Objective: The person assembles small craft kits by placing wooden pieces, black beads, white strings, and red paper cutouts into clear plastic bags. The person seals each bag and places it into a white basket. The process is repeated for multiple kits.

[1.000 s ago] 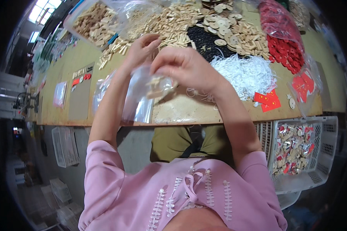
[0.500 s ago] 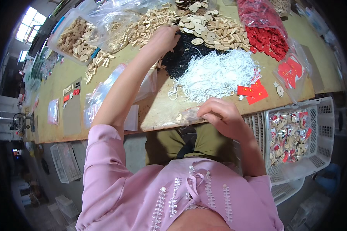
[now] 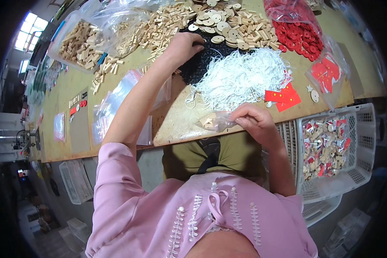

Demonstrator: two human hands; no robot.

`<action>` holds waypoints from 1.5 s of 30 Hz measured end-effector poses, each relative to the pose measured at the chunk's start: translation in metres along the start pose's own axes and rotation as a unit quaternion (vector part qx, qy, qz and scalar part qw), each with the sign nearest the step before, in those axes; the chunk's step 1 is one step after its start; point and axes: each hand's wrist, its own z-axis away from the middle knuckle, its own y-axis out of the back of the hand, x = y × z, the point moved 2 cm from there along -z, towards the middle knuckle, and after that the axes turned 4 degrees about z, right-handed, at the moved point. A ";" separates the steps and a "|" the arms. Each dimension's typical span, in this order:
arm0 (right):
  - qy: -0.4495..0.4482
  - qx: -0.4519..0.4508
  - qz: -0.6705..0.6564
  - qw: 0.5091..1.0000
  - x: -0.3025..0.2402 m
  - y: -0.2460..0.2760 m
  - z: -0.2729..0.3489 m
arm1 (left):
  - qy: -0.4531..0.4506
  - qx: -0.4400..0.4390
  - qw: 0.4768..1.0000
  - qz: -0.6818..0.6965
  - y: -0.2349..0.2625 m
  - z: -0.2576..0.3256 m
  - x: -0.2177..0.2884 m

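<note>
My left hand [image 3: 185, 48] reaches forward over a heap of small black pieces [image 3: 198, 69]. Its fingers curl in toward the thumb, and whatever lies between them is hidden. By the table's front edge, my right hand [image 3: 256, 122] pinches the edge of a small clear plastic bag [image 3: 221, 121]. A few pale wooden pieces [image 3: 210, 120] show inside that bag, which rests on the tabletop. Between the two hands spreads a tangled pile of white cords [image 3: 243, 79]. Beyond my left fingertips are round wooden discs [image 3: 219, 28].
Wooden blocks [image 3: 159, 32] lie at the back, more in a clear bin [image 3: 56, 53]. Red discs [image 3: 296, 36] and red flag cards [image 3: 286, 98] are on the right. Empty plastic bags [image 3: 120, 101] lie under my left forearm. A white basket [image 3: 361, 148] holds filled bags.
My left hand has shifted from the wooden pieces' edge onto the black heap. My right hand and the bag have moved slightly right, with more of the wooden pieces showing.
</note>
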 end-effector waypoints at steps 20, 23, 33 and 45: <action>0.006 0.014 -0.112 0.994 0.009 0.000 0.001 | 0.164 -0.047 0.270 0.948 -0.011 0.060 0.002; 0.006 0.014 -0.106 0.994 0.009 0.000 0.002 | 0.180 -0.001 0.343 0.922 -0.006 0.074 0.017; -0.030 0.011 -0.160 0.987 0.013 0.000 0.004 | 0.168 -0.025 0.270 0.948 -0.010 0.096 0.018; -0.033 0.018 -0.167 0.985 0.012 0.000 0.003 | 0.182 -0.024 0.280 0.942 -0.010 0.103 0.021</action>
